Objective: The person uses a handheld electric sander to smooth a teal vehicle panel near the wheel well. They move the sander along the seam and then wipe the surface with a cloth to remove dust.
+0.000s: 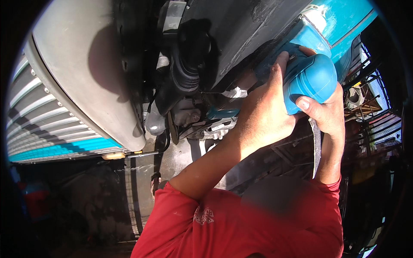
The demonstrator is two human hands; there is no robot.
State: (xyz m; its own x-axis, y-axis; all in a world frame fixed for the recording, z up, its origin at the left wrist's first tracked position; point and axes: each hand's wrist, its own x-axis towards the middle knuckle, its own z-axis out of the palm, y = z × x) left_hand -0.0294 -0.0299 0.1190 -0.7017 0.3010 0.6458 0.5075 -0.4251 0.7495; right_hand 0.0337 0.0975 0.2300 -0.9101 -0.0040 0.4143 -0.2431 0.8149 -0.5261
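Observation:
Both my hands grip a blue power sander (312,81) with a rounded end and dark grooves. My left hand (269,114) is closed round its near left side, with the thumb stretched up along the body. My right hand (325,112) wraps the rounded end from the right and below, its thumb pressed on the casing. The tool lies close against a turquoise vehicle panel (350,21) that bears a whitish patch (317,16). Its working face is hidden, so I cannot tell whether it touches. A grey strip (316,146) hangs below my right hand.
A dark grey body panel (241,34) runs along the upper middle. Black ribbed hose (188,79) and metal parts (215,129) sit in the gap left of my hands. A silver vehicle front with a slatted grille (56,124) stands at the left. Metal racks (365,101) are at right.

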